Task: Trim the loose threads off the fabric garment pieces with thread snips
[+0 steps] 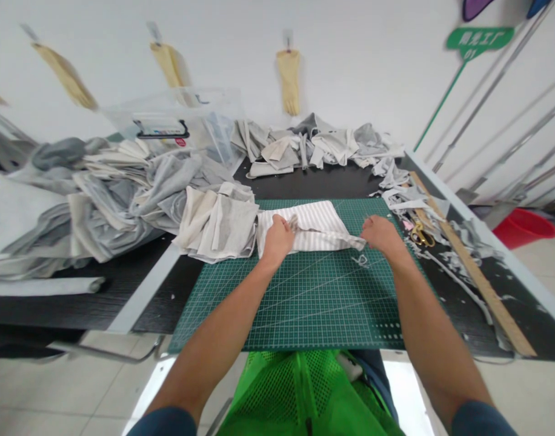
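A white-and-grey striped cloth [320,215] lies partly folded across the green cutting mat [323,303]. My left hand [279,236] is closed on a bunched fold of it, near its left part. At the cloth's narrow right end, my right hand [380,233] is closed with fingertips pinched together. Whatever those fingertips hold is too small to make out. Just below that end, a small tangle of pale thread [362,261] rests on the mat.
Grey and beige cloths [223,221] are heaped on the left, before a clear plastic box [168,121]. More fabric pieces [323,145] line the back. To the right lie gold-handled scissors [422,235], scraps and a long wooden ruler [481,284]. A red bucket [525,229] stands beyond the table.
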Demonstrator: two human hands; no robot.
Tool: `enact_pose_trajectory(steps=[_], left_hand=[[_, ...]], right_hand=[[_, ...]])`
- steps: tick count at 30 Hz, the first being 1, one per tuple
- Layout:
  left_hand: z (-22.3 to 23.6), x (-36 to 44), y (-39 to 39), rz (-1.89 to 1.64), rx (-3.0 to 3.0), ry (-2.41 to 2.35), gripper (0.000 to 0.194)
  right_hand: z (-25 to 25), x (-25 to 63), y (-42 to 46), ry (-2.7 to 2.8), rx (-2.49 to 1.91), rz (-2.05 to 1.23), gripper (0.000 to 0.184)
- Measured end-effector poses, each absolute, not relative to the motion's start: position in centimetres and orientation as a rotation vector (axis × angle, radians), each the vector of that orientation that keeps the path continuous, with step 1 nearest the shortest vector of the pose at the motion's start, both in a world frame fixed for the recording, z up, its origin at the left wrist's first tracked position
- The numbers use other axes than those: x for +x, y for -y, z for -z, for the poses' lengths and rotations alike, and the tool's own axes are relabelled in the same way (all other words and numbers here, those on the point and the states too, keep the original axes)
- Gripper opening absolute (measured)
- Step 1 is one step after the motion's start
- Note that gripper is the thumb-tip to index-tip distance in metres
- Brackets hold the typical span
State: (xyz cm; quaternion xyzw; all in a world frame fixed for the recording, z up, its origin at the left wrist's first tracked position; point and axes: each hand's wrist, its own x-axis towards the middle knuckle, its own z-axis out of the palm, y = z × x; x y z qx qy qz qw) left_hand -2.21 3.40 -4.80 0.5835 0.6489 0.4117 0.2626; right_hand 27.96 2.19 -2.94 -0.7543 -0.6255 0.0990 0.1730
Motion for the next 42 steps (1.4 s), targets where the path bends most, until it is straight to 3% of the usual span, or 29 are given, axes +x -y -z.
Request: enact_pose_trajectory(steps=[4,9,15,20,24,30,37,42], left_hand=[[4.5,-2.6,-3.3,-0.964,1.627,-1.881,0.024],[4.6,-2.6,-3.4,-0.828,1.753,-1.923,0.044],[5.0,-3.1,-3.7,-0.771,1.791,-1.905,0.050],[4.4,-3.4,-3.9,-1.002,1.804,-1.812,0.035],[3.1,-3.2,-3.1,-1.313,1.796,-1.609,0.018],[2.4,-3.1,-1.7,-1.557,1.854,-1.107,0.016],[2.3,-2.9,-2.3,-1.438,1.656,-1.330,0.014],[2.5,-2.4,-2.4,-1.309,1.572,-1.346,0.015]], right_hand=[[1.8,27.7,-1.5,1.818,-2.282,-0.141,0.030],[1.3,27.5,-0.2,2.353,-2.084,-0.544,0.036],[2.3,27.4,-0.4,2.367,-2.203,-0.487,0.005],[1.8,28.8,-0.9,1.926,-2.425,-0.142,0.033],[1.0,28.0,-0.9,1.616,-2.178,0.048,0.042],[1.3,25.7,-1.8,1.731,-1.647,-0.201,0.045],[4.4,24.2,-2.6,1.998,-1.406,-0.607,0.041],[3.9,22.7,-2.2,2.319,-1.557,-0.557,0.032]])
